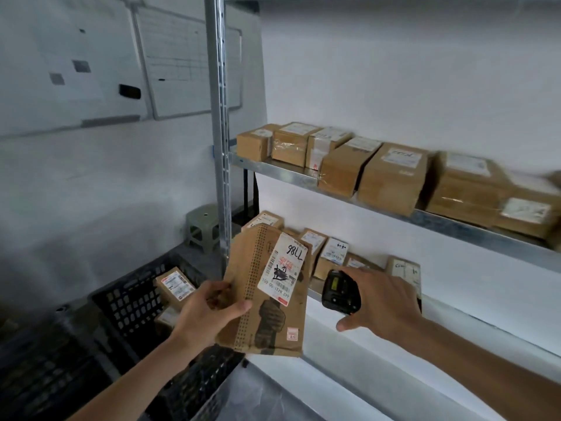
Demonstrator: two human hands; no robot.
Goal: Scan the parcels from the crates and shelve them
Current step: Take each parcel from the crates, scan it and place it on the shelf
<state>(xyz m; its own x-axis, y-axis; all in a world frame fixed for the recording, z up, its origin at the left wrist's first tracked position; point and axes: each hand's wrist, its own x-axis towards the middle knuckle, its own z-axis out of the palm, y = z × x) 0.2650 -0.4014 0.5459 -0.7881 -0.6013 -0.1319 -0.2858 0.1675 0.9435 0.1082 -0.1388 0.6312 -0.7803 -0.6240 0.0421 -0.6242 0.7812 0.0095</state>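
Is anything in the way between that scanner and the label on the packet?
Nothing visible. The right hand holds the scanner just right of the packet, held in the left hand; its label is uncovered.

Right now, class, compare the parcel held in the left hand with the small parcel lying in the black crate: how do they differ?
The flat cardboard mailer is gripped by the left hand and held up; the boxed parcel lies in the black crate. The mailer looks larger and thinner, the boxed parcel small and blocky. The mailer's label bears handwritten digits; none show on the boxed parcel's. Both are brown cardboard with white labels.
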